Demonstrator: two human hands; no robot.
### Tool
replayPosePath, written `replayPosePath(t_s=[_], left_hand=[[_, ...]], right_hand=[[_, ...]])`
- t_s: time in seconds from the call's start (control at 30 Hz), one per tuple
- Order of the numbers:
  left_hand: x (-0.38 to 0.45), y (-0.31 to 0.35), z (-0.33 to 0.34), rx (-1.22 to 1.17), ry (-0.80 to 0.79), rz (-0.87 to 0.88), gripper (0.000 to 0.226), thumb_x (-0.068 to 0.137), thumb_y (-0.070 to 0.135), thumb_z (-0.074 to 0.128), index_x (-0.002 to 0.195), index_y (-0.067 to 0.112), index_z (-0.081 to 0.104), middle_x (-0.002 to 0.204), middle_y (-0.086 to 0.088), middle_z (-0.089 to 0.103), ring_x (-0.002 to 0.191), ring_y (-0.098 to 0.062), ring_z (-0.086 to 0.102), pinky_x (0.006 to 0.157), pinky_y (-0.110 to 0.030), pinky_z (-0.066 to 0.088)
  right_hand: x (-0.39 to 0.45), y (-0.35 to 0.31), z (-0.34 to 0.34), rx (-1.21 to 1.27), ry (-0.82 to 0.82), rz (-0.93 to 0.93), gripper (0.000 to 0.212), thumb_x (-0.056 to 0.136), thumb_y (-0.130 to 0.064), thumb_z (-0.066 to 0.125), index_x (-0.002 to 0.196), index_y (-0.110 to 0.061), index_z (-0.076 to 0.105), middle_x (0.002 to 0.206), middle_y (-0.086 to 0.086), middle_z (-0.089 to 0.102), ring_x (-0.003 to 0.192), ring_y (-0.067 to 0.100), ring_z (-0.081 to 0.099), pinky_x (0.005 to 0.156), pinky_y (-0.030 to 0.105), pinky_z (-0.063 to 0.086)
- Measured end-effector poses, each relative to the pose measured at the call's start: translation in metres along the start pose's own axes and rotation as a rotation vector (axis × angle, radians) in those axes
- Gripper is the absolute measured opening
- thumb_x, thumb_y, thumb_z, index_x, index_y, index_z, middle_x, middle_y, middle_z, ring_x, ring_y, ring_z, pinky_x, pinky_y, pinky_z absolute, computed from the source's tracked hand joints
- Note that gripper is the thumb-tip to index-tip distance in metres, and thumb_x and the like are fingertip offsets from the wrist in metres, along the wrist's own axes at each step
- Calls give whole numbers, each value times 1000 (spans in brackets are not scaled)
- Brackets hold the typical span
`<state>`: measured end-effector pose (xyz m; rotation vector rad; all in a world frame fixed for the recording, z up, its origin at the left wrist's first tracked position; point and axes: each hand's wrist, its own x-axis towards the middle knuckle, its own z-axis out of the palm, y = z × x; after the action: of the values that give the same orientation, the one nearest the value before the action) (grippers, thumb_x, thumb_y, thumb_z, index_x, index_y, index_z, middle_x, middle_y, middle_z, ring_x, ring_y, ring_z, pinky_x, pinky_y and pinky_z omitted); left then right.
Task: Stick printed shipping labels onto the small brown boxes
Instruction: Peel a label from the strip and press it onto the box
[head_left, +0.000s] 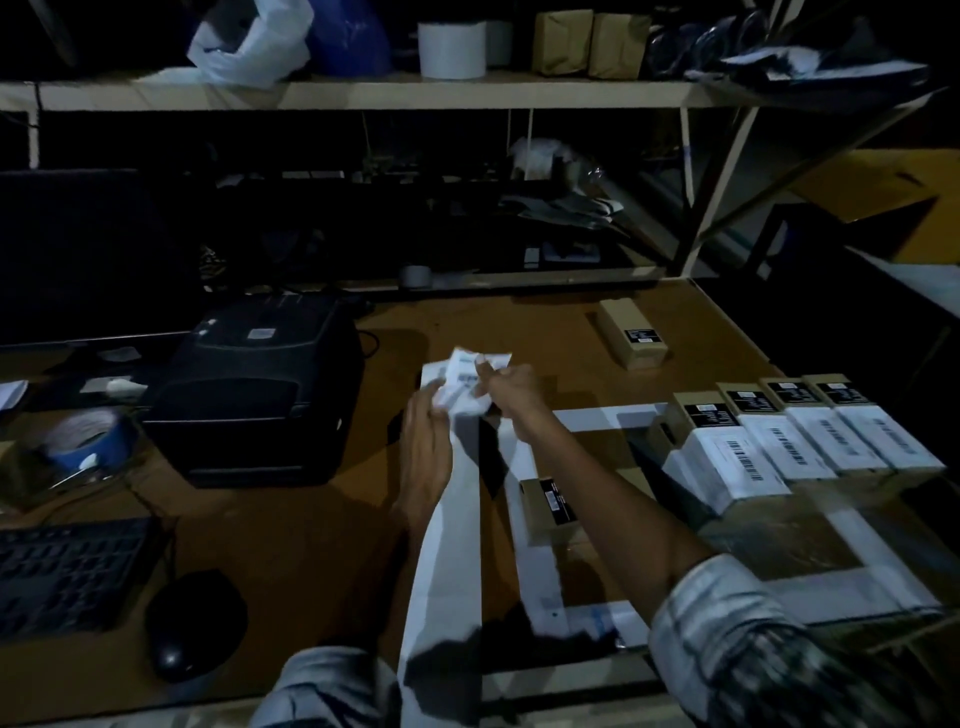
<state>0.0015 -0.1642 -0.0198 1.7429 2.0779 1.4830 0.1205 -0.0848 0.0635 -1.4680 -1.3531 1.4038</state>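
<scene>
I hold the strip of labels (457, 384) up over the middle of the surface (291, 530), its long white backing (447, 530) trailing down toward me between my arms. My left hand (428, 436) grips the strip's left edge, and my right hand (506, 389) pinches its top, apparently peeling one label free. To my right, a row of labelled boxes (800, 441) looks done, at least four carrying white barcode labels. Still unlabelled, as far as I can tell: the near box (550, 512) under my right forearm and the far box (631, 332) beyond my hands. The printer (260, 389) sits left.
</scene>
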Motion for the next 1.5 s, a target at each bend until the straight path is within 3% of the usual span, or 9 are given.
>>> replayPosePath(t_s=[0.17,0.37,0.53,0.67,0.83,1.13,1.23,1.33,1.5], left_hand=[[-43,-17,21,111,-201,-16,44,107,36,31,150,33,25,134,-5,62,112,-22,64,94,-34,53],[-17,-17,24,132,-447,-136,66,99,38,55,153,25,19,144,-4,54,129,-27,54,107,-42,45],[7,-30,25,432,-474,1,57,91,19,66,143,20,42,137,-6,56,131,-26,48,114,-43,34],[1,-15,26,273,-353,90,27,95,3,54,119,10,64,119,-12,67,110,-31,62,94,-39,51],[-12,-3,26,-33,-316,107,36,104,36,33,99,20,65,99,-7,71,92,-24,66,77,-28,49],[-15,31,13,-304,-236,-116,34,106,32,42,116,12,66,111,0,71,103,-12,64,85,-13,50],[-1,70,3,-578,-391,-384,42,101,50,43,123,20,63,110,5,71,100,-11,67,73,-15,51],[15,100,0,-574,-622,-353,47,88,61,56,119,26,66,115,9,69,105,-10,63,67,-17,51],[28,120,16,-529,-848,-248,32,83,29,80,108,9,73,101,1,77,91,-15,73,70,-25,52]], right_hand=[[16,-2,-12,25,141,-142,29,86,-24,80,62,-14,65,64,-2,62,63,15,63,55,20,57],[10,8,-38,162,59,-319,25,81,2,79,102,-8,70,115,5,71,109,20,68,89,38,60],[-27,33,-63,92,-21,-422,54,85,-1,76,128,-25,55,133,4,58,116,20,62,84,43,61],[-52,59,-83,98,-38,-375,61,86,-5,75,132,-37,51,132,-2,60,118,14,59,85,47,61],[-67,76,-102,66,-90,-374,67,88,-9,75,139,-39,42,129,5,65,119,22,63,86,52,60],[-89,87,-121,39,-85,-321,74,89,-6,74,145,-37,36,126,9,68,114,24,68,88,53,59],[-98,91,-126,57,-104,-328,76,90,-4,72,147,-37,34,134,11,63,118,25,65,90,52,58],[-112,95,-128,105,-150,-325,77,90,-3,71,146,-38,31,135,13,62,119,25,65,87,45,60],[-127,109,-137,144,-111,-257,84,89,-5,73,148,-40,24,128,5,67,118,18,65,85,36,60]])
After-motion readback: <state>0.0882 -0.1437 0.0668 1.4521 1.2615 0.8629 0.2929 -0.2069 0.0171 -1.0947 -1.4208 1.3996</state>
